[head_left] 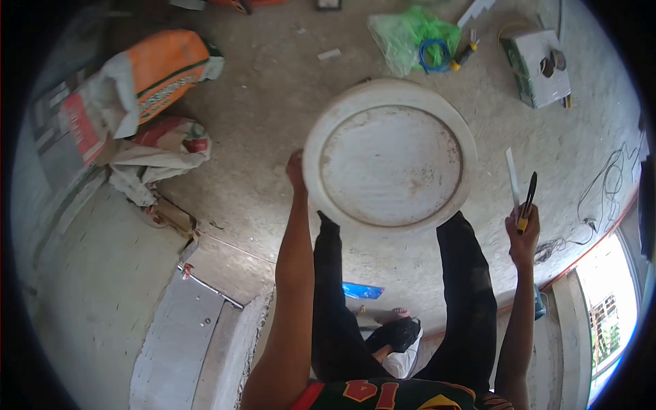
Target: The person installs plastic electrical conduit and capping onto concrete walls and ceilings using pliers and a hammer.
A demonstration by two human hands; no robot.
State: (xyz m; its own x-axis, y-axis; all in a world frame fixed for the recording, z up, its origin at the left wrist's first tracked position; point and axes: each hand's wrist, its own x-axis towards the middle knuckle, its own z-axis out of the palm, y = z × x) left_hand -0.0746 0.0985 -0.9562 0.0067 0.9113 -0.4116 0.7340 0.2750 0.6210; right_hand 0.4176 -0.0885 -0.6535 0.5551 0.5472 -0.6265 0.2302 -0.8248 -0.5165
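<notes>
A large round white piece [383, 167] with a raised rim and a dirt-specked, sunken face fills the middle, in front of my knees. My left hand [295, 171] is closed at its left edge, with the fingertips partly hidden by the rim. Off to the right of the round piece, my right hand [525, 236] is wrapped around a yellow and black utility knife [527, 205], which points away from me. A thin white strip [512, 174] sticks up beside the knife from the same hand.
Orange and white sacks [167, 68] lie at the left. Beyond the round piece are a green plastic bag [417, 41], a blue cable coil [434, 55] and a cardboard box [540, 68]. Loose wire [601, 191] lies right. Another person [396, 335] is partly visible below, between my legs.
</notes>
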